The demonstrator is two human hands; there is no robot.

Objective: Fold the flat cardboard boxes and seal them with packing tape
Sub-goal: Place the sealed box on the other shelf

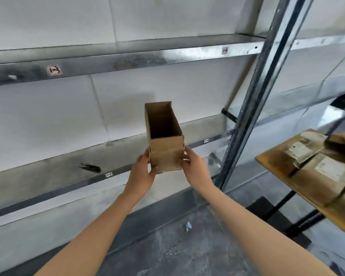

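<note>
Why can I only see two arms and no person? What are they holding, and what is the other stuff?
The camera sits on the person's head and looks down, so you see only their arms. The left hand and the right hand grip a small brown cardboard box, open at the top, one hand on each side. Behind it are grey metal shelves, with a small dark thing lying on one. At the right, a wooden table holds flat cardboard, not yet folded.
</note>
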